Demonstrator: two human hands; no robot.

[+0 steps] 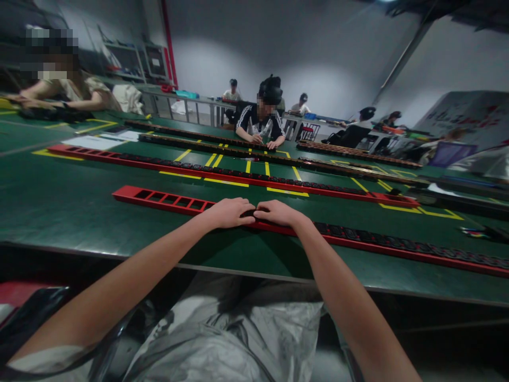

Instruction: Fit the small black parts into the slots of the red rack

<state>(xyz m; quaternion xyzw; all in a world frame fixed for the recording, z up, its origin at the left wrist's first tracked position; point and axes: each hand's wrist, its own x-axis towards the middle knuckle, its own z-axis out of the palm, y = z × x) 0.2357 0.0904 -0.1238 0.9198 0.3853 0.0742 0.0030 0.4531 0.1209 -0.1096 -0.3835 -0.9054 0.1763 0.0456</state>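
Directly in front of me, a long red frame strip [159, 200] lies on the green table, with bare square openings toward its left end and black square pieces [350, 233] seated along its right part. My left hand [230, 213] and my right hand [280, 214] meet over the middle of this strip. Their fingers are closed, thumbs close together, on a small black piece [249, 213] at the strip. My fingers mostly cover it, so its exact shape and whether it sits fully in an opening cannot be seen.
Behind it runs a second red strip [191, 168] filled mostly with black pieces. Farther back lie long dark strips [222, 148] and white paper [91, 141]. Yellow tape marks the table. A co-worker [262, 119] works opposite; another person [67, 90] sits at left. Cables [473, 232] lie at right.
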